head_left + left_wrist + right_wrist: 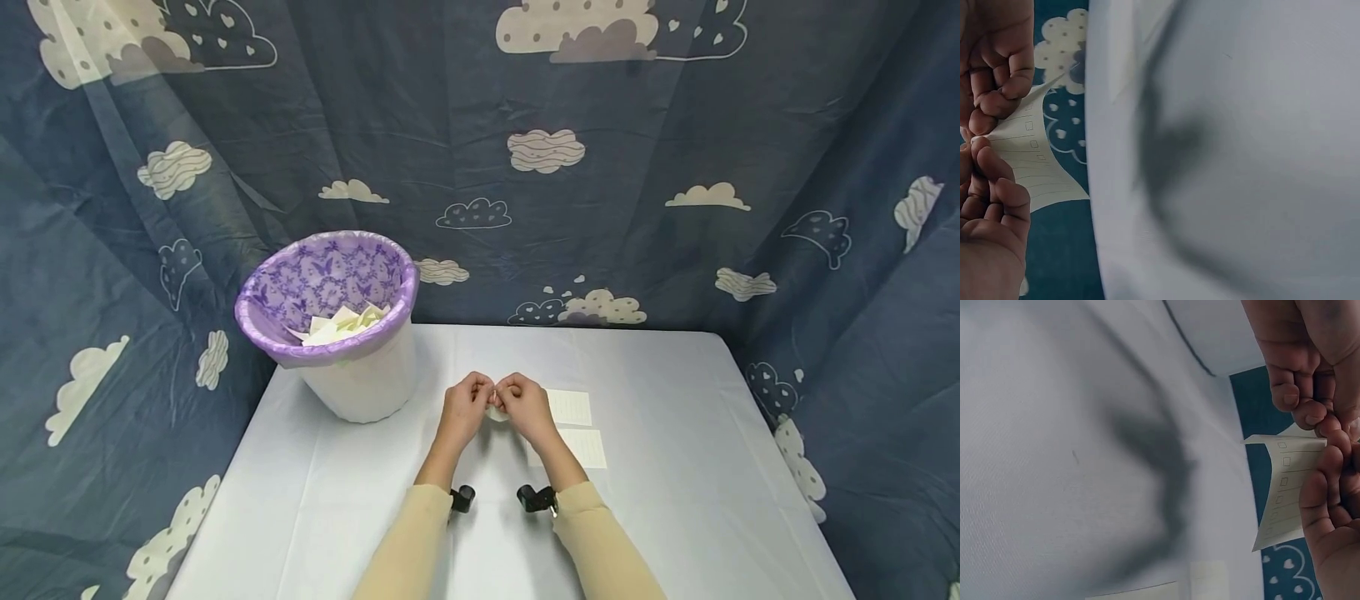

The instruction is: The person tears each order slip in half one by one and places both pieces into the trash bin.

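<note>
Over the table (690,500), left hand (465,408) and right hand (527,407) pinch lined paper (1291,494) (printed checkboxes (1286,462)) between fingers (1314,494).

Bin (352,379) left of hands (464,408) (527,408), seemingly two sheets (569,408) (587,448) right

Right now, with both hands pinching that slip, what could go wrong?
The held slip bows away from where the left hand and right hand pinch it, so it might crease or tear unevenly there. Also, the right forearm crosses over the nearer slip on the table; lowering it could drag that slip.
</note>
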Motion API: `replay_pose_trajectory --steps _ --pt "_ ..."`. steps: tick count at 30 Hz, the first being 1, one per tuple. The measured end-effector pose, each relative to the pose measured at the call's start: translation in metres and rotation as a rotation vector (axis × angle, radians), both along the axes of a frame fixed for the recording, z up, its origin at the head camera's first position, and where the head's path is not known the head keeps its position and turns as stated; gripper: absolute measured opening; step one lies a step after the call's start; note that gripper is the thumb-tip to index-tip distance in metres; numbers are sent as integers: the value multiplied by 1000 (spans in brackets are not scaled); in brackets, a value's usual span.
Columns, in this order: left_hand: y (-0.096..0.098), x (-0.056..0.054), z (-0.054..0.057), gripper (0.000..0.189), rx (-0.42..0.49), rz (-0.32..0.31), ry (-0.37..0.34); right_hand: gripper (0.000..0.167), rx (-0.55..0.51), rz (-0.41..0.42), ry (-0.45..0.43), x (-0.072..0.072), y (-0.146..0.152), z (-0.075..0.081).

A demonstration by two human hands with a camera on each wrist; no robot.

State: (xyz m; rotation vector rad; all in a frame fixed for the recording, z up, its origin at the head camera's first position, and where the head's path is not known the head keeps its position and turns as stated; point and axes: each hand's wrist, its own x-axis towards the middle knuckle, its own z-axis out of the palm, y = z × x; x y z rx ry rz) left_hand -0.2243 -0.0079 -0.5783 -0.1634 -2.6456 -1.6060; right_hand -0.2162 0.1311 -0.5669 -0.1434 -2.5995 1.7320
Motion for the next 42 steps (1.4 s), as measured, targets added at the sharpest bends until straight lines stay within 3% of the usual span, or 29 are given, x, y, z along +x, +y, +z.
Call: replay_pose_trajectory --steps 8,12,19,35,42 --pt "3 6 23 14 -6 -13 111 15 -46 -10 42 8 5 18" --pt "4 8 29 14 15 -8 130 14 -68 -8 59 10 7 25" --pt "6 12 31 15 84 7 129 15 -96 1 50 13 8 28" --pt "11 17 32 12 140 59 99 14 -186 -23 17 16 9 27" --pt "11 17 32 12 180 51 84 13 -192 -34 19 16 8 29"
